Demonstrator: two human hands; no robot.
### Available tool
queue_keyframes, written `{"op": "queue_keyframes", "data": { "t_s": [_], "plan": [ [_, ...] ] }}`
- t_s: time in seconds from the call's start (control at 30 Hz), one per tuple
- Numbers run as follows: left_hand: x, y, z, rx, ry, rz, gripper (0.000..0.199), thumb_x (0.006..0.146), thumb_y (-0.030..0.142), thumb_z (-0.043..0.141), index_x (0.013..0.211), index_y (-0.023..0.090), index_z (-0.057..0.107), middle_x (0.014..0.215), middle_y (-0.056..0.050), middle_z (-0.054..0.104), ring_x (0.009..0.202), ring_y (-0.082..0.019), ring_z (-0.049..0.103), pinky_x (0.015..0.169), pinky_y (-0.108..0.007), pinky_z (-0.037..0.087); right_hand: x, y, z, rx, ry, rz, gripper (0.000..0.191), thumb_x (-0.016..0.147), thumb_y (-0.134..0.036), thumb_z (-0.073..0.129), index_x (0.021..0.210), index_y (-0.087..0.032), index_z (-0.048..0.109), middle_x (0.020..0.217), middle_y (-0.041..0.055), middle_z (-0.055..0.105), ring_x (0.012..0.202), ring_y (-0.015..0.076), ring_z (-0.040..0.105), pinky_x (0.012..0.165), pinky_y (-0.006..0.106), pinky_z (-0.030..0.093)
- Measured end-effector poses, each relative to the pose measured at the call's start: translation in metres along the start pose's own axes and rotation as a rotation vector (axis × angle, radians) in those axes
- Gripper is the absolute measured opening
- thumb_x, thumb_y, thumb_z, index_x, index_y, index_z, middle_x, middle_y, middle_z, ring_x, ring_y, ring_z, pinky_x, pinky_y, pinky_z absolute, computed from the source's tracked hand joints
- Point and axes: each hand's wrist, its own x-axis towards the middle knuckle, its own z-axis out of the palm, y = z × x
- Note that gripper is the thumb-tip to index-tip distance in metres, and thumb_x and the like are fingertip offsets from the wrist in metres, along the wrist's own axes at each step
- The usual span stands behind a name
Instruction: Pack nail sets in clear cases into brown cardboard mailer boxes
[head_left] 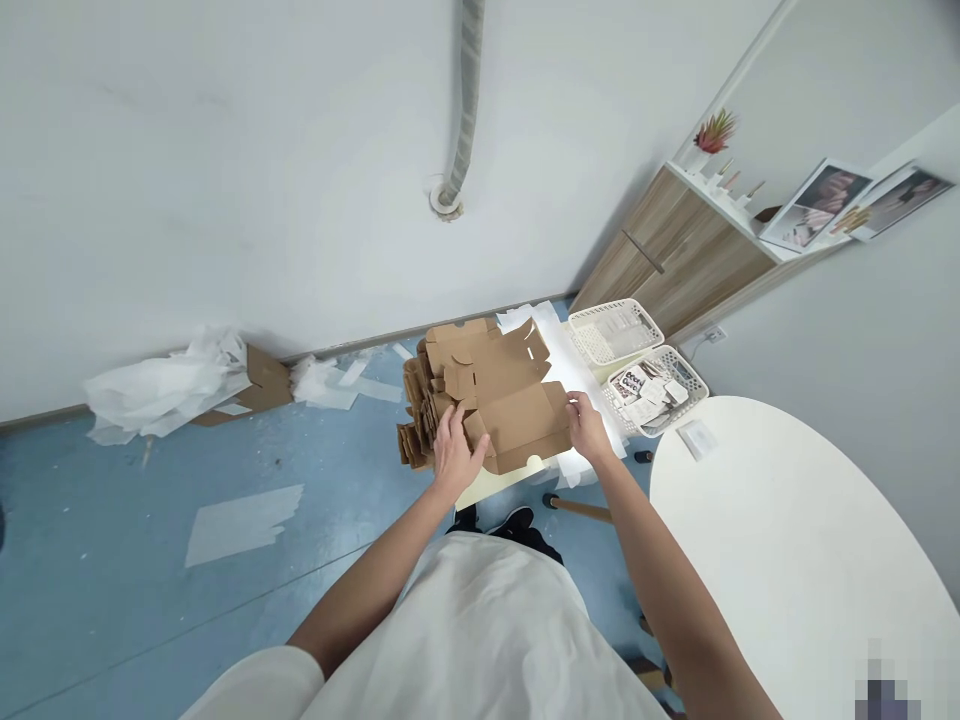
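Head cam: left hand (pixel 459 447) and right hand (pixel 589 425) both pinch the cardboard box (pixel 519 416) by its edges, just over the low table (pixel 491 486). Looks part-folded at best, flaps (pixel 519 459) half up, and the carton pile (pixel 420 405) alongside looks unmade.

The cardboard (pixel 521 420) is plain brown, the shirt (pixel 487 630) and table (pixel 787 540) white, the baskets (pixel 587 346) off-white with a pattern of small holes. The floor (pixel 135 520) is blue, the shoes (pixel 517 519) black, the wall (pixel 262 150) pale grey, the cabinet (pixel 690 262) brown wood-grained, the plant (pixel 715 132) red and green.
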Motion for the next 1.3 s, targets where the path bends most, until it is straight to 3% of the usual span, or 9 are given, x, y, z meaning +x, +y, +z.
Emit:
{"op": "queue_keyframes", "data": {
  "t_s": [0.17, 0.3, 0.37, 0.47, 0.67, 0.8, 0.93, 1.1, 1.3],
  "plan": [
    [0.011, 0.015, 0.015, -0.208, -0.073, -0.108, 0.075, 0.079, 0.042, 0.049, 0.136, 0.018, 0.007, 0.136, -0.019, 0.025, 0.109, -0.025, 0.049, 0.091, -0.044, 0.039, -0.023, 0.028, -0.026, 0.096, 0.15, 0.021, 0.037, 0.083, -0.042, 0.031, 0.108, -0.019, 0.045, 0.061, -0.0015, 0.049, 0.053, 0.0144, 0.043, 0.058, 0.028, 0.034],
    [0.017, 0.044, 0.039, -0.46, -0.279, -0.1, 0.071, 0.08, 0.039, 0.049, 0.136, 0.019, 0.009, 0.122, -0.016, 0.045, 0.088, -0.017, 0.06, 0.08, -0.035, 0.047, -0.057, 0.059, -0.047, 0.247, 0.344, 0.093, 0.037, 0.083, -0.042, 0.032, 0.109, -0.019, 0.044, 0.076, 0.0031, 0.056, 0.066, 0.0159, 0.05, 0.064, 0.029, 0.038],
    [0.016, 0.063, 0.057, -0.546, -0.384, -0.046, 0.065, 0.08, 0.036, 0.049, 0.134, 0.018, 0.017, 0.109, -0.013, 0.055, 0.082, -0.015, 0.061, 0.077, -0.032, 0.048, -0.079, 0.077, -0.058, 0.328, 0.447, 0.136, 0.037, 0.083, -0.042, 0.032, 0.109, -0.019, 0.044, 0.087, 0.0054, 0.057, 0.075, 0.0169, 0.052, 0.067, 0.03, 0.039],
    [0.009, 0.099, 0.089, -0.585, -0.536, 0.062, 0.057, 0.079, 0.031, 0.05, 0.129, 0.017, 0.027, 0.092, -0.007, 0.061, 0.076, -0.013, 0.061, 0.073, -0.03, 0.049, -0.119, 0.109, -0.075, 0.38, 0.607, 0.281, 0.039, 0.082, -0.043, 0.035, 0.111, -0.018, 0.043, 0.086, 0.0055, 0.057, 0.075, 0.0168, 0.052, 0.066, 0.03, 0.04],
    [-0.033, 0.186, 0.162, -0.429, -0.739, 0.295, 0.039, 0.077, 0.026, 0.05, 0.114, 0.015, 0.048, 0.074, -0.001, 0.059, 0.063, -0.01, 0.057, 0.061, -0.023, 0.046, -0.214, 0.189, -0.104, 0.443, 0.825, 0.517, 0.042, 0.081, -0.045, 0.037, 0.111, -0.017, 0.044, 0.08, 0.0042, 0.057, 0.069, 0.016, 0.051, 0.061, 0.028, 0.04],
    [-0.071, 0.233, 0.21, -0.325, -0.844, 0.392, 0.038, 0.076, 0.024, 0.048, 0.113, 0.015, 0.049, 0.067, 0.001, 0.055, 0.059, -0.01, 0.054, 0.058, -0.021, 0.044, -0.271, 0.236, -0.118, 0.535, 0.873, 0.596, 0.042, 0.08, -0.046, 0.038, 0.111, -0.018, 0.043, 0.078, 0.0037, 0.058, 0.071, 0.017, 0.053, 0.062, 0.029, 0.041],
    [-0.102, 0.26, 0.248, -0.258, -0.933, 0.442, 0.037, 0.076, 0.023, 0.047, 0.112, 0.016, 0.049, 0.066, 0.002, 0.053, 0.059, -0.01, 0.053, 0.059, -0.021, 0.044, -0.311, 0.269, -0.126, 0.607, 0.897, 0.652, 0.041, 0.078, -0.045, 0.042, 0.109, -0.018, 0.043, 0.081, 0.0046, 0.06, 0.075, 0.0179, 0.055, 0.066, 0.031, 0.042],
    [-0.126, 0.274, 0.278, -0.14, -1.001, 0.457, 0.037, 0.075, 0.023, 0.047, 0.112, 0.017, 0.05, 0.066, 0.002, 0.055, 0.062, -0.011, 0.054, 0.063, -0.023, 0.044, -0.338, 0.302, -0.127, 0.698, 0.909, 0.684, 0.039, 0.075, -0.044, 0.047, 0.103, -0.018, 0.047, 0.095, 0.0095, 0.061, 0.085, 0.0199, 0.057, 0.071, 0.033, 0.044],
    [-0.144, 0.275, 0.297, 0.059, -1.091, 0.407, 0.034, 0.075, 0.022, 0.049, 0.108, 0.017, 0.052, 0.071, 0.0, 0.06, 0.066, -0.013, 0.058, 0.067, -0.026, 0.045, -0.353, 0.333, -0.116, 0.703, 0.803, 0.818, 0.037, 0.073, -0.041, 0.047, 0.102, -0.017, 0.05, 0.088, 0.0079, 0.064, 0.08, 0.0194, 0.059, 0.067, 0.031, 0.045]
  ]
}}
